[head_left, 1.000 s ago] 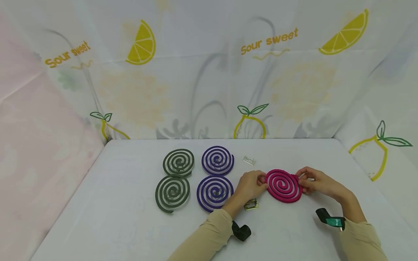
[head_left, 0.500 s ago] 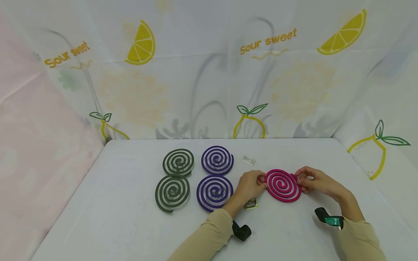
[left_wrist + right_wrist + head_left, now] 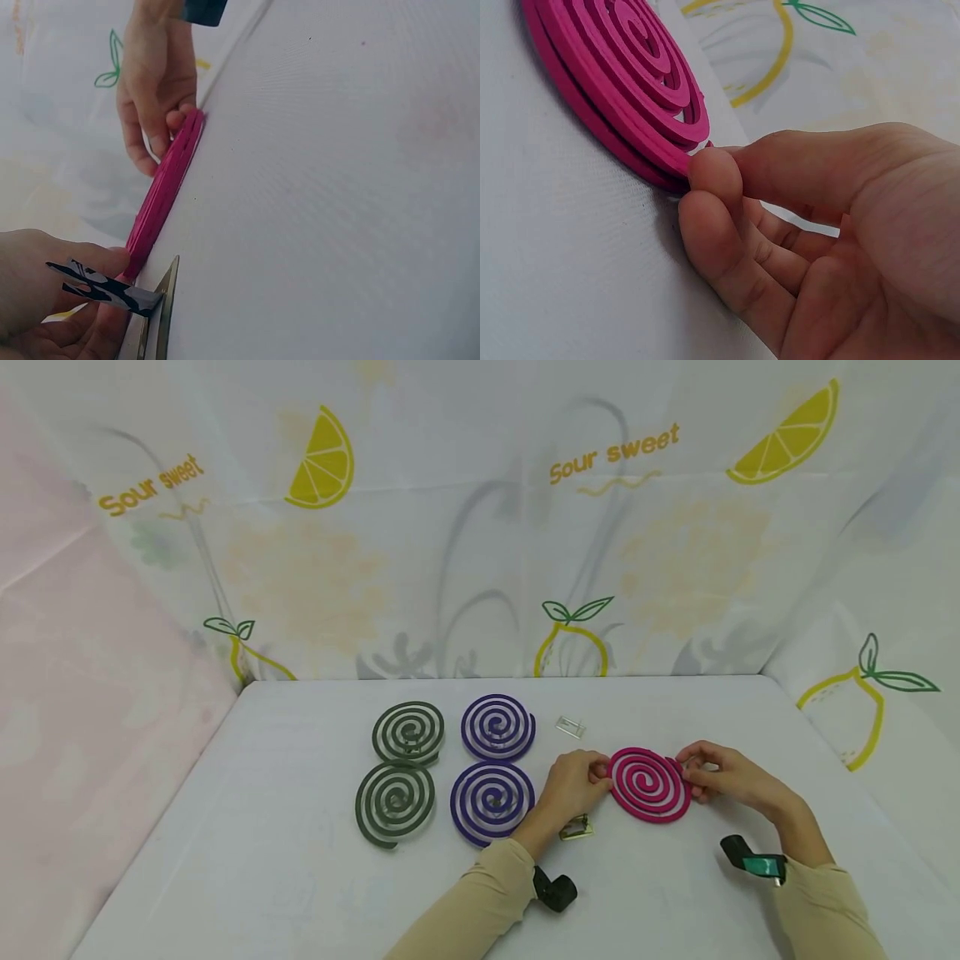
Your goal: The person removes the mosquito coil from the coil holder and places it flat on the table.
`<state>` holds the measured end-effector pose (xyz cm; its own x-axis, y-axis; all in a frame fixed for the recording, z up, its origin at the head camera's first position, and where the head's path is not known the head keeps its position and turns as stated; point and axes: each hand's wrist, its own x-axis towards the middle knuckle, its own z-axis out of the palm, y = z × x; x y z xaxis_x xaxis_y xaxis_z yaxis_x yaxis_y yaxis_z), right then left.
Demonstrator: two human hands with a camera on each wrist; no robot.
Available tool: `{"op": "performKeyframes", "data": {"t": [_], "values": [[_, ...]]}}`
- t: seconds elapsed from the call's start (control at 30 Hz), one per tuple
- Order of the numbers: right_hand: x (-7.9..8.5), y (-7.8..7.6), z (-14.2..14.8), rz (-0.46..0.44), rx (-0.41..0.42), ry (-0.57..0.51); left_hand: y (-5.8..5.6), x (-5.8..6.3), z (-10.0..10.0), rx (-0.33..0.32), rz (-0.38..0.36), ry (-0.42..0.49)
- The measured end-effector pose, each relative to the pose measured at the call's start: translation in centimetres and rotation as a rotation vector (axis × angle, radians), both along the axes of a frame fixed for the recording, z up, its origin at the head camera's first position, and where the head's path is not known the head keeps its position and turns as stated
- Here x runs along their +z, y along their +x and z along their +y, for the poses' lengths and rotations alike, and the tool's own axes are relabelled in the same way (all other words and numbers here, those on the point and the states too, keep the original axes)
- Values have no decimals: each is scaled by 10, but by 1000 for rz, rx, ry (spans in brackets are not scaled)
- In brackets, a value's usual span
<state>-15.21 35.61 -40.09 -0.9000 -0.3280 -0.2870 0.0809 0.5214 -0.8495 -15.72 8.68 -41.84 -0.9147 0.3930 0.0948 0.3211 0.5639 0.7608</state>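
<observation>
Both hands are at a pink mosquito coil (image 3: 645, 783), which looks like a close double spiral. My left hand (image 3: 576, 783) pinches its left edge between thumb and fingers. At the opposite edge, my right hand (image 3: 723, 774) grips the rim with thumb and index fingertip, as the right wrist view shows on the pink coil (image 3: 592, 90). Seen edge-on in the left wrist view, the pink coil (image 3: 163, 195) lies tilted between the two hands. Just below the left wrist sits a small gold metal stand (image 3: 577, 837), its patterned upright prong overlapping the left fingers in the left wrist view.
To the left lie two purple coils (image 3: 497, 725), one behind the other, the nearer partly hidden by the left forearm. Two dark green coils (image 3: 397, 800) lie farther left. A thin silver stand (image 3: 571, 727) lies behind the left hand. White cloth covers the table (image 3: 262, 860).
Both hands stay nearly in place. The pink coil's right edge, which stuck out slightly at the right fingers, now looks more even and round.
</observation>
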Motion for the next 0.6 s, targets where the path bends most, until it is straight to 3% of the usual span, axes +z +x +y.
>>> {"op": "performKeyframes", "data": {"t": [0.6], "values": [[1,0,-3,13,7,14,0,0,0,22,13,-20]]}}
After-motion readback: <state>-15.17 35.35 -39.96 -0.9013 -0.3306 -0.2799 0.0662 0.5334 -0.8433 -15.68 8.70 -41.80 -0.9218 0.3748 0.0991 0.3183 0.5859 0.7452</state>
